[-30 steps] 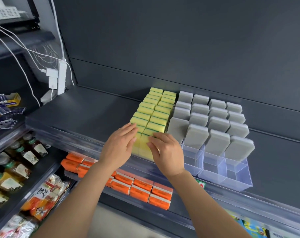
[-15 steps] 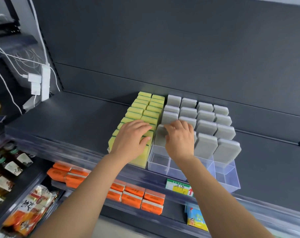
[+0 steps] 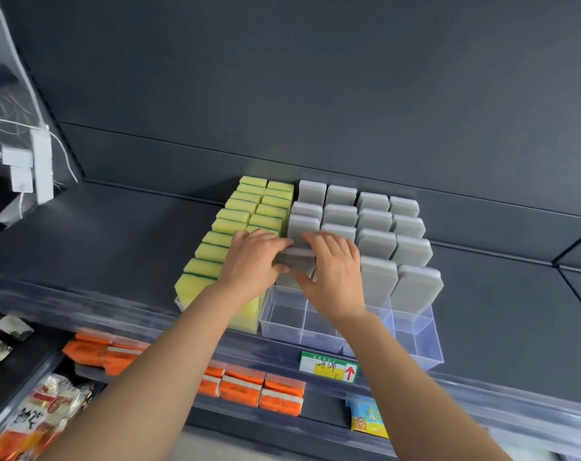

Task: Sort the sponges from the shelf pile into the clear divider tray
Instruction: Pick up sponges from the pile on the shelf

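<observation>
A clear divider tray [image 3: 415, 341] stands at the front of a dark shelf. Two columns of yellow sponges [image 3: 236, 207] with green backing fill its left side. Several rows of grey sponges [image 3: 375, 221] stand upright in its right side. My left hand [image 3: 252, 261] and my right hand [image 3: 332, 267] both grip one grey sponge [image 3: 297, 256] between them, held over the leftmost grey column near the front. The front compartments under my hands look empty through the clear plastic.
The dark shelf [image 3: 109, 247] stretches left of the tray. A price tag [image 3: 329, 366] with a red arrow hangs on the shelf rail. Orange packs [image 3: 249, 387] lie on the shelf below. White chargers and cables [image 3: 30, 168] hang at the left wall.
Both hands left the front yellow sponges and moved right to the grey columns. They now hold a grey sponge between them. The camera has come closer and shifted right.
</observation>
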Available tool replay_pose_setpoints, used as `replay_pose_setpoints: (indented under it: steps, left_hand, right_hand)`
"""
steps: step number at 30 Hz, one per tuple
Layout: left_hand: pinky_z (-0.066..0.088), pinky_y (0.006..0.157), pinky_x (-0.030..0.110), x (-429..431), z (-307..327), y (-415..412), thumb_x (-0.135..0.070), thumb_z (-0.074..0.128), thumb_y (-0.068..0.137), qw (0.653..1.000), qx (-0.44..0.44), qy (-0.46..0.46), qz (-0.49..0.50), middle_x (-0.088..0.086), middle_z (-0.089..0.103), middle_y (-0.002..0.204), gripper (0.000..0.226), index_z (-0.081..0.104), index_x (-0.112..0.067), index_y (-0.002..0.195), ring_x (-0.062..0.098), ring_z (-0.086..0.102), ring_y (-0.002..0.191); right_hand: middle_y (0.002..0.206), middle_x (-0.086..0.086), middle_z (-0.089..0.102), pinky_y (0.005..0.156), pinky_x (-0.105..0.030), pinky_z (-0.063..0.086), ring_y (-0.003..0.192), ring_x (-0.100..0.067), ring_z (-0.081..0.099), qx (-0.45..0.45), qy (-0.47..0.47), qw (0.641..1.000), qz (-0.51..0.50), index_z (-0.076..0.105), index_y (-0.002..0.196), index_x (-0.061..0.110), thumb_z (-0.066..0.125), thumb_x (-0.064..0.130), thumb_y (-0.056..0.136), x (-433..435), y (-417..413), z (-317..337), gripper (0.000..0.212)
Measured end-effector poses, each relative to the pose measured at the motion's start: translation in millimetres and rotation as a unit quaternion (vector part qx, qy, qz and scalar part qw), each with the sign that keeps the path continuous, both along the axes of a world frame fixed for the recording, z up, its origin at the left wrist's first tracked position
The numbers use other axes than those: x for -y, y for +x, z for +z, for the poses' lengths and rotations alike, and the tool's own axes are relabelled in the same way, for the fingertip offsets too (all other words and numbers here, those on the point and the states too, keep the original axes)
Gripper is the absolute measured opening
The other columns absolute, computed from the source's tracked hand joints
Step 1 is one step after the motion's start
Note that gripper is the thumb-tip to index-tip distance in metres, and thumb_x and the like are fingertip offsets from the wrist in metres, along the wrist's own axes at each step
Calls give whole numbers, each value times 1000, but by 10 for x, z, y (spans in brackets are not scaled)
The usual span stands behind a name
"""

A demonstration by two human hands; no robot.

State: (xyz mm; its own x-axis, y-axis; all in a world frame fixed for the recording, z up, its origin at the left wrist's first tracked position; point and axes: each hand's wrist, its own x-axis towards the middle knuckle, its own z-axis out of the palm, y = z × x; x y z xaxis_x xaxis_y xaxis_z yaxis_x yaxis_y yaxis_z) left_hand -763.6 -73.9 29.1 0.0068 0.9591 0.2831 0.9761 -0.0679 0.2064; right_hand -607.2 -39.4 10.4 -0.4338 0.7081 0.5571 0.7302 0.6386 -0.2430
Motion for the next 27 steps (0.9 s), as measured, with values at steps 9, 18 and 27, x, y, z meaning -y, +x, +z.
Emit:
replay_pose_setpoints:
  steps: [9,18,27]
  left_hand:
    - [26,89,34,-60,-7,-18,-35,60,89,1000,1,-17,2,-10,58,127,47,49,-30,134,14,42,121]
    - [27,91,33,-35,7,-7,-36,59,89,1000,-1,-22,3,-9,56,130,49,46,-31,136,13,40,124]
    - [28,101,36,45,76,3,-35,62,88,999,6,-40,-8,-9,46,140,59,38,-29,142,14,35,130]
  right_hand:
    - [115,-5,64,104,-40,19,125,-30,44,65,-57,995,-52,53,126,10,71,26,62,-68,277,145,68]
    - [93,-5,71,92,-45,36,103,-32,58,73,-25,995,-58,70,106,12,78,19,67,-98,313,42,40]
    - [120,-7,63,107,-47,23,129,-33,42,86,-45,994,-52,61,123,13,72,32,76,-6,312,110,51]
